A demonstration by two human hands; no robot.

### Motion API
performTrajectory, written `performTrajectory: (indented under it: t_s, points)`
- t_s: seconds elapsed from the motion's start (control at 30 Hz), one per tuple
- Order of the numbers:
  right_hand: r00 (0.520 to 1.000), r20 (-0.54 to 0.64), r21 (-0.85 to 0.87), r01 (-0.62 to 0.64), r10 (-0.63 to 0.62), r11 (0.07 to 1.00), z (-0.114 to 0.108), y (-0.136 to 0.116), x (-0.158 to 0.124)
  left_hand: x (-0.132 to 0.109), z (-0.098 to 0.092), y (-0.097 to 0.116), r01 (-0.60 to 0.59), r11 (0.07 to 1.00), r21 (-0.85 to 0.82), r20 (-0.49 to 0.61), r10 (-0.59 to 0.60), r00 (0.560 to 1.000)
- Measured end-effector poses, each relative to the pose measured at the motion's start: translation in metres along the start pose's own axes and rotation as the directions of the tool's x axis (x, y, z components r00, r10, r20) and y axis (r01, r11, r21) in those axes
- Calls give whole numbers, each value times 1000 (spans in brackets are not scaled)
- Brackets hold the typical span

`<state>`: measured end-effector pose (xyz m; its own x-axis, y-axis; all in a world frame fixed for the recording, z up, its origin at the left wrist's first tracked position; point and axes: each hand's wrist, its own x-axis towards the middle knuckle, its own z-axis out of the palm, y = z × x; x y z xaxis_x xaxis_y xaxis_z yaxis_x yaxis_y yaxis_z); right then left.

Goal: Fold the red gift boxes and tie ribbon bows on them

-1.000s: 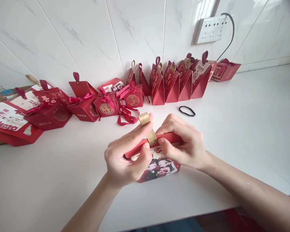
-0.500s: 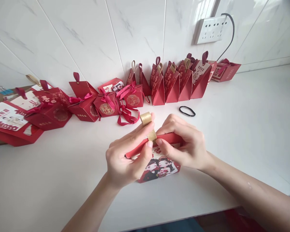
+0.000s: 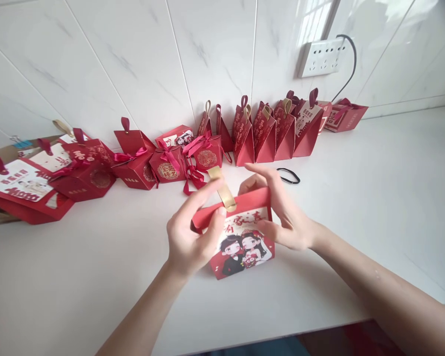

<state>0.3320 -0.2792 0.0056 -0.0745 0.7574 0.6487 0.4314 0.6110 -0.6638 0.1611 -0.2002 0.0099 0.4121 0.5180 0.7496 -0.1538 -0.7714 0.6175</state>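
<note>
A red paper gift box (image 3: 244, 252) stands upright on the white counter, its front printed with a cartoon couple and red characters. From its top edge rises a gold ribbon loop (image 3: 225, 193), leaning left. My left hand (image 3: 193, 230) grips the box's upper left, thumb on the front by the ribbon's base and index finger against the ribbon. Around the right edge is my right hand (image 3: 287, 217), thumb on the front and other fingers partly hidden behind. Its index finger stretches up, off the box.
Behind the hands, several red triangular gift boxes (image 3: 265, 138) line the tiled wall. Left of them stand boxes with pink bows (image 3: 166, 160) and red bags (image 3: 20, 185). A black hair tie (image 3: 288, 175) lies on the counter (image 3: 96, 277). A socket strip (image 3: 322, 58) hangs on the wall.
My right hand has moved from the ribbon's base to the box's right edge, its fingers spreading. More of the printed front shows. The ribbon loop looks straighter. The view has shifted slightly.
</note>
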Motion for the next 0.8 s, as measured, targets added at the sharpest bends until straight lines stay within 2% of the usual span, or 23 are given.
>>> performTrajectory:
  t_s: [0.07, 0.1, 0.13, 0.2, 0.23, 0.3, 0.37, 0.4, 0.43, 0.47, 0.57, 0.63, 0.7, 0.73, 0.8]
  points:
    - [981, 98, 45, -175, 170, 983, -3, 10, 1, 1, 0, -8, 119, 991, -61, -108, -125, 986]
    - [954, 126, 71, -283, 273, 957, -4, 16, 2, 2, -1, -13, 188, 975, -118, -147, -204, 968]
    - [919, 127, 112, -387, 373, 915, -4, 20, 3, 3, -2, -19, 259, 948, -183, -168, -290, 942]
    - [846, 46, 258, -523, 530, 812, -3, 27, 5, 5, -5, -31, 396, 873, -284, -157, -450, 879]
    - [809, -6, 362, -546, 588, 755, -2, 30, 7, 5, -6, -37, 452, 839, -304, -132, -507, 852]
    - [733, -83, 592, -509, 675, 625, -1, 35, 8, 5, -6, -44, 521, 809, -273, -91, -561, 823]
    - [686, -92, 768, -413, 722, 489, 2, 40, 8, 3, -3, -45, 526, 828, -193, -63, -545, 836]
    - [686, -75, 818, -373, 724, 438, 3, 43, 7, 1, 0, -44, 497, 854, -156, -39, -508, 860]
    - [705, -54, 843, -348, 707, 411, 5, 46, 5, -2, 2, -42, 453, 883, -124, -4, -457, 890]
    - [745, -38, 842, -335, 666, 423, 8, 48, 3, -4, 5, -39, 396, 913, -94, 48, -394, 918]
    - [877, -33, 748, -296, 479, 594, 16, 55, -2, -12, 12, -31, 122, 992, 14, 170, -122, 978]
    - [914, -50, 687, -261, 402, 678, 20, 57, -3, -16, 15, -27, -73, 992, 101, 196, 52, 979]
    - [929, -71, 625, -241, 362, 742, 21, 55, -3, -18, 15, -27, -196, 968, 154, 212, 162, 964]
    - [948, -87, 532, -216, 307, 819, 20, 52, -1, -17, 15, -27, -228, 959, 171, 220, 188, 957]
    - [986, -77, 220, -126, 146, 967, 17, 44, 2, -15, 13, -28, -302, 932, 200, 237, 253, 938]
